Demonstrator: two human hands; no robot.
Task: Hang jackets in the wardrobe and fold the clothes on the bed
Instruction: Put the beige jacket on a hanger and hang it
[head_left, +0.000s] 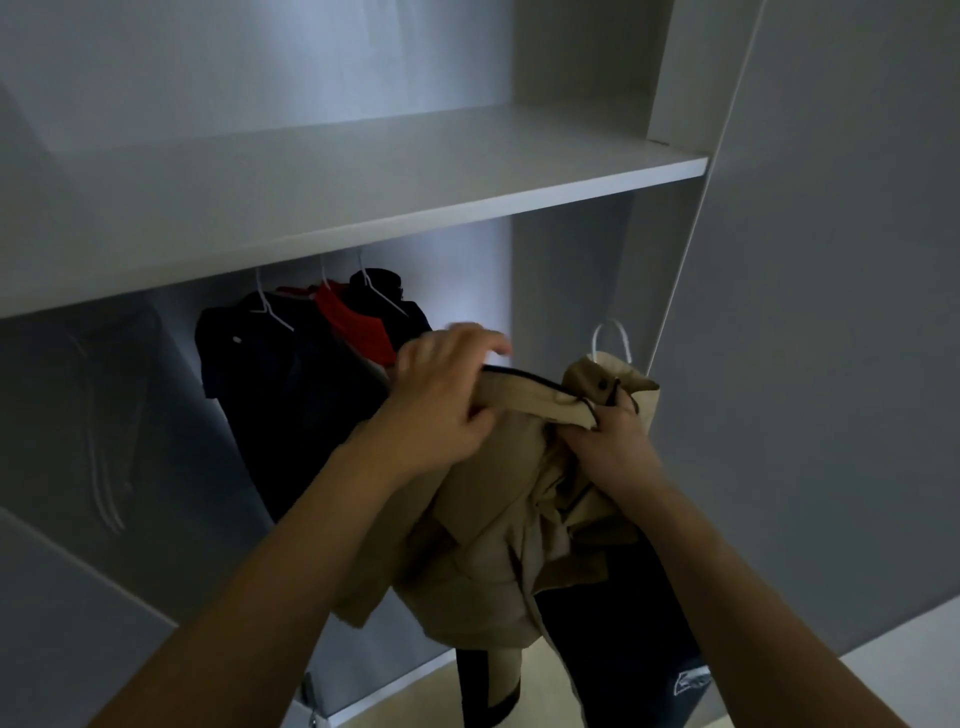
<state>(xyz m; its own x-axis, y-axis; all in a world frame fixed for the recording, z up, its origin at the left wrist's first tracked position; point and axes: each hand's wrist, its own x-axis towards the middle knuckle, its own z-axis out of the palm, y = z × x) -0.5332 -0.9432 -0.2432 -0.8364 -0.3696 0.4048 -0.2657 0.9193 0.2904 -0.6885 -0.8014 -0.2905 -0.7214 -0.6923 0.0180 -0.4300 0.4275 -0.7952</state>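
Hanging stage, item count as seen from the head view.

Held item: beige jacket (498, 499), bunched, in front of the open wardrobe (363, 197), below the shelf and just right of the garments already on the rail. White hanger (612, 338) with its hook showing above the collar; the jacket seems partly on it, though the shoulders look unsettled. Hook not yet on the rail, as far as can be told.

Hands: left hand (441, 395) grips the collar edge with thumb and lower fingers, upper fingers lifted and blurred. Right hand (608, 441) pinches the fabric near the collar, fingers curled into the cloth.

Already hung: dark jacket (249, 374) at left, red garment (353, 322) in the middle, another dark garment (384, 291) behind it, each on a white hanger.

Also present: dark garment (649, 649) low at right, with a pale emblem, partly hidden by the beige jacket; whether hung or draped cannot be told.

Progress, judged: hanging well under way, at least three pieces up, one in hand. Bed and its clothes not in view; folding cannot be assessed and is presumed outstanding.
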